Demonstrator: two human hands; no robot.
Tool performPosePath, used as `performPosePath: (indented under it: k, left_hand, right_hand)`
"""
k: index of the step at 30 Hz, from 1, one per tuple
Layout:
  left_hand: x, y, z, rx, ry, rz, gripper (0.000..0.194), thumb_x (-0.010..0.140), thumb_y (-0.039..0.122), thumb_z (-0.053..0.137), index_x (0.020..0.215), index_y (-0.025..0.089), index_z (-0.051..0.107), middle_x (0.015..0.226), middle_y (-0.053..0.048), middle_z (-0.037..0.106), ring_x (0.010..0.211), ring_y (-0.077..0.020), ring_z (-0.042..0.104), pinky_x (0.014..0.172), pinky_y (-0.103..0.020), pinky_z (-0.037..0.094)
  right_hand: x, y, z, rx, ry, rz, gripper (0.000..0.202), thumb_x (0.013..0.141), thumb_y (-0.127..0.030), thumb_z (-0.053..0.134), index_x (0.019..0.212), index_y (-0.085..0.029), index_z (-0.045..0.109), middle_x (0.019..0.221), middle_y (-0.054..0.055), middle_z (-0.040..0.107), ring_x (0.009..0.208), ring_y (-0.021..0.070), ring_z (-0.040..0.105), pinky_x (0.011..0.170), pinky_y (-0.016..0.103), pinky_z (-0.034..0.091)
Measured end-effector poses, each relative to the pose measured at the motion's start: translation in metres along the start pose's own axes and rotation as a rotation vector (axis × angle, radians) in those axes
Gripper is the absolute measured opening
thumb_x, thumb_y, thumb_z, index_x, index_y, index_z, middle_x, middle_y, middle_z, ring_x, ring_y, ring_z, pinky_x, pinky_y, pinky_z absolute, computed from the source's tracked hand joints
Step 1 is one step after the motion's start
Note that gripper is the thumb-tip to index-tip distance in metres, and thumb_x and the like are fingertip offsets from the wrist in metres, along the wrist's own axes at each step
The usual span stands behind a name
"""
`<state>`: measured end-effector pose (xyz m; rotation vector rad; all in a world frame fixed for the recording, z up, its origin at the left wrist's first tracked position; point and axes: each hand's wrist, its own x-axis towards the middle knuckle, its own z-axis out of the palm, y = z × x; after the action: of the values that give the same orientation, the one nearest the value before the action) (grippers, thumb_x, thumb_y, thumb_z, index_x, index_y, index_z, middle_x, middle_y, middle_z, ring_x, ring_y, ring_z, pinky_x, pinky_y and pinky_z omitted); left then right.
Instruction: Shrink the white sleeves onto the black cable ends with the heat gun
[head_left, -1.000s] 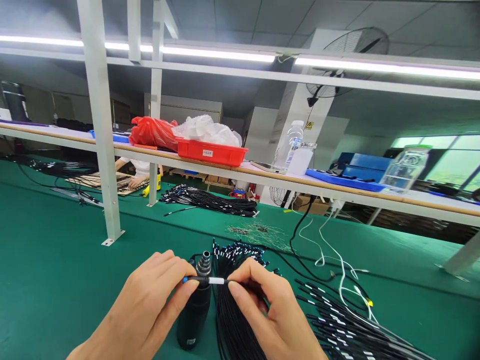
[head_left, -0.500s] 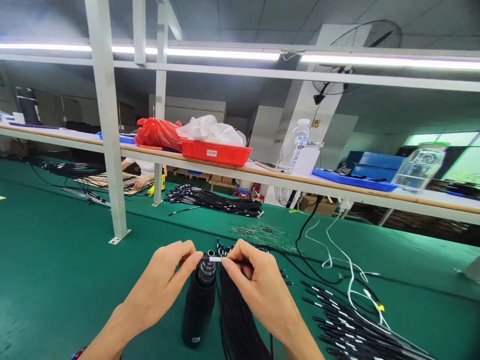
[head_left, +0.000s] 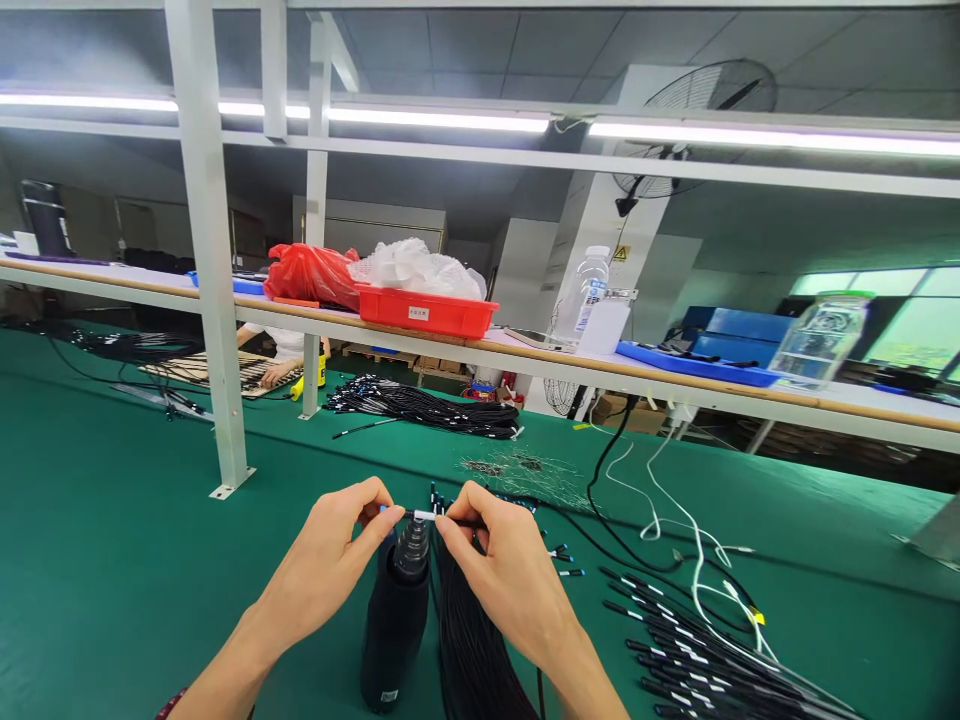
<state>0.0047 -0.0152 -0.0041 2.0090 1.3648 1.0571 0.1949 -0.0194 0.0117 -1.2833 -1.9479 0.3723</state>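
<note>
A black cable with a white sleeve (head_left: 424, 515) is stretched level between my two hands. My left hand (head_left: 341, 545) pinches its blue-tipped end, and my right hand (head_left: 499, 560) pinches it just right of the white part. Under the sleeve stands a black cylindrical tool (head_left: 395, 620) with a dark ringed nozzle pointing up; whether the cable touches the nozzle I cannot tell. A thick bundle of black cables (head_left: 472, 640) lies beside the tool, partly behind my right hand.
More white-marked cables (head_left: 690, 650) lie at the right, and another bundle (head_left: 427, 405) further back. Thin wires (head_left: 525, 470) and white cords (head_left: 701, 540) lie on the green table (head_left: 97, 560). A metal post (head_left: 217, 300) rises at left. A red tray (head_left: 427, 312) sits on the shelf. Behind, a person's hand (head_left: 277, 374) shows.
The camera view has shifted slightly. The cable has moved a little off the nozzle's opening in the view, and a blue tip now shows at my left fingers. Both hands keep their pinch.
</note>
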Motion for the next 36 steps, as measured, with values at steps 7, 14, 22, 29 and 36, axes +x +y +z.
performPosePath:
  k: [7, 14, 22, 29, 36]
  left_hand:
    - [0.003, -0.002, 0.0, 0.036, 0.009, 0.026, 0.033, 0.094, 0.046, 0.039, 0.076, 0.021, 0.052, 0.071, 0.002, 0.053, 0.068, -0.0152, 0.047, 0.062, -0.027, 0.035]
    - [0.006, -0.005, 0.001, 0.03, 0.023, 0.036, 0.022, 0.09, 0.039, 0.046, 0.079, 0.022, 0.054, 0.076, 0.001, 0.056, 0.073, -0.0162, 0.05, 0.066, -0.026, 0.038]
    - [0.005, -0.004, -0.001, 0.006, 0.024, 0.01, 0.018, 0.089, 0.037, 0.049, 0.08, 0.022, 0.054, 0.078, 0.002, 0.057, 0.076, -0.016, 0.052, 0.062, -0.025, 0.036]
    - [0.006, -0.004, -0.005, 0.138, -0.026, 0.009, 0.045, 0.096, 0.05, 0.029, 0.067, 0.021, 0.046, 0.062, 0.003, 0.051, 0.058, -0.0141, 0.044, 0.056, -0.026, 0.03]
    - [0.007, -0.007, -0.004, 0.09, -0.019, 0.019, 0.043, 0.097, 0.048, 0.031, 0.066, 0.021, 0.046, 0.065, 0.003, 0.052, 0.062, -0.014, 0.045, 0.059, -0.027, 0.032]
  right_hand:
    - [0.003, 0.004, 0.003, -0.039, -0.011, 0.001, 0.02, 0.088, -0.025, 0.051, 0.069, -0.022, 0.048, 0.059, -0.004, 0.052, 0.055, 0.0134, 0.043, 0.051, 0.023, 0.029]
    - [0.005, 0.009, 0.004, -0.043, -0.014, -0.003, 0.016, 0.087, -0.023, 0.053, 0.07, -0.021, 0.052, 0.063, -0.003, 0.057, 0.058, 0.014, 0.048, 0.052, 0.023, 0.032]
    - [0.002, 0.01, 0.0, 0.047, -0.025, -0.008, 0.017, 0.089, -0.02, 0.052, 0.075, -0.02, 0.062, 0.069, -0.002, 0.063, 0.061, 0.0136, 0.053, 0.055, 0.024, 0.035]
    - [0.002, 0.008, 0.0, 0.125, 0.001, -0.032, 0.019, 0.089, -0.021, 0.052, 0.074, -0.019, 0.063, 0.069, -0.001, 0.064, 0.061, 0.0136, 0.055, 0.055, 0.024, 0.037]
    - [0.002, 0.012, -0.001, 0.081, -0.041, -0.03, 0.019, 0.091, -0.024, 0.052, 0.08, -0.02, 0.068, 0.074, -0.001, 0.067, 0.065, 0.0144, 0.057, 0.059, 0.025, 0.04]
